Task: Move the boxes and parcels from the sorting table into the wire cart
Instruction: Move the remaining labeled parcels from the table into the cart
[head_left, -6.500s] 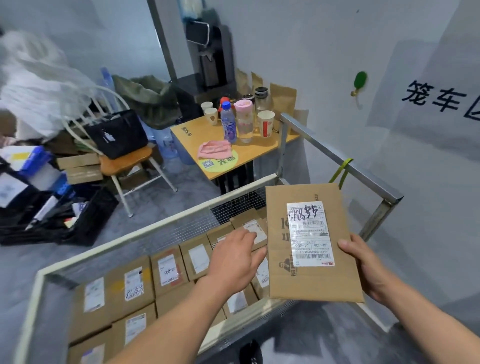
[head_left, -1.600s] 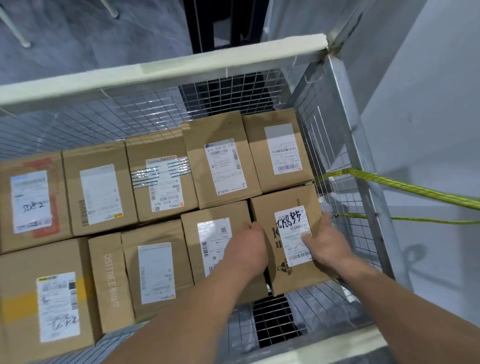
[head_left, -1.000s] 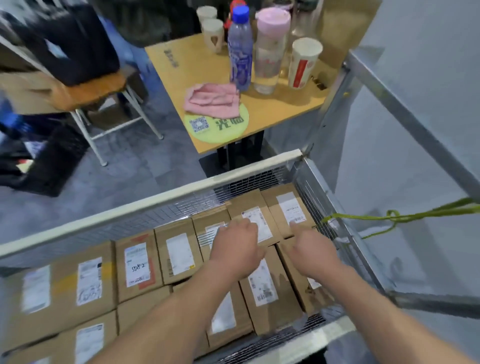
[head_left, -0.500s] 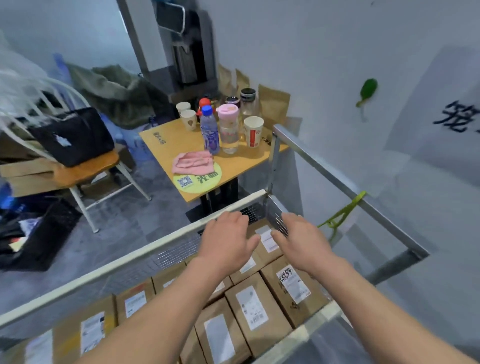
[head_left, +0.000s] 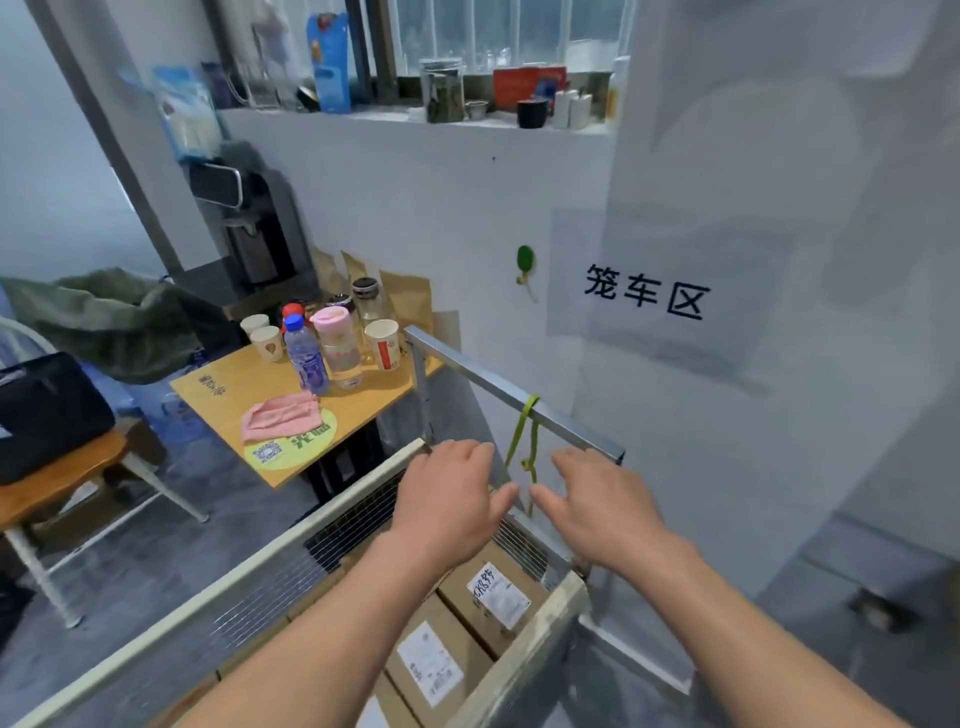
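Observation:
The wire cart (head_left: 291, 558) fills the lower middle of the view, with a pale top rail and mesh walls. Inside it lie brown cardboard boxes with white labels; the box with the handwritten label (head_left: 496, 597) sits in the near right corner, another labelled box (head_left: 431, 665) beside it. My left hand (head_left: 449, 501) and my right hand (head_left: 592, 504) hover side by side above the cart's right end, fingers relaxed and spread, holding nothing. My forearms hide most of the other boxes.
A yellow table (head_left: 234, 389) with bottles, paper cups and a pink cloth (head_left: 280, 421) stands just behind the cart. A chair with a black bag (head_left: 47, 410) is at the left. A metal rail (head_left: 511, 392) with a green strap (head_left: 524, 447) runs along the white wall.
The handwritten-label box was set into the cart's right corner and let go. Both hands have lifted off the boxes and risen, and the view has tilted up toward the wall.

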